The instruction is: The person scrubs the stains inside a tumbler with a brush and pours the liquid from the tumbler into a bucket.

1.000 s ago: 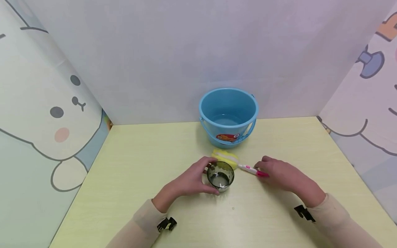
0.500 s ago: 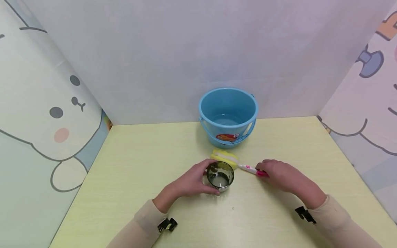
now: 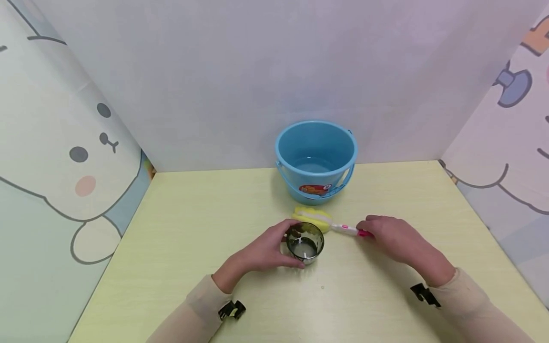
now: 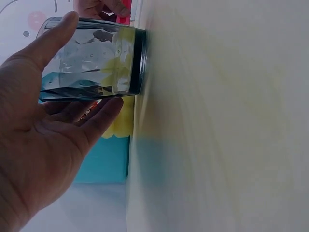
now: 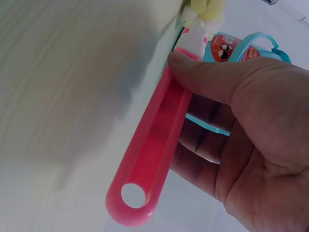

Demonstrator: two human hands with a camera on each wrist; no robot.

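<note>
A dark, clear glass cup (image 3: 305, 244) stands upright on the table, with the left hand (image 3: 268, 248) curled round its left side. In the left wrist view the thumb and fingers of the left hand (image 4: 53, 125) lie on either side of the glass (image 4: 91, 60). The right hand (image 3: 396, 238) pinches the pink end of a brush handle (image 3: 344, 229). Thumb and fingers of the right hand (image 5: 241, 116) hold the pink handle (image 5: 149, 140) in the right wrist view. The yellow sponge head (image 3: 312, 217) lies behind the glass.
A light blue bucket (image 3: 315, 183) with its handle hanging down in front stands behind the sponge, near the back edge of the pale table (image 3: 206, 200). Panels with cartoon prints rise at the left and right, and a plain grey-white one at the back.
The right hand has shifted slightly right and away from the body, and the brush handle has swung with it, its pink end now farther back. The left hand and glass look unmoved.
</note>
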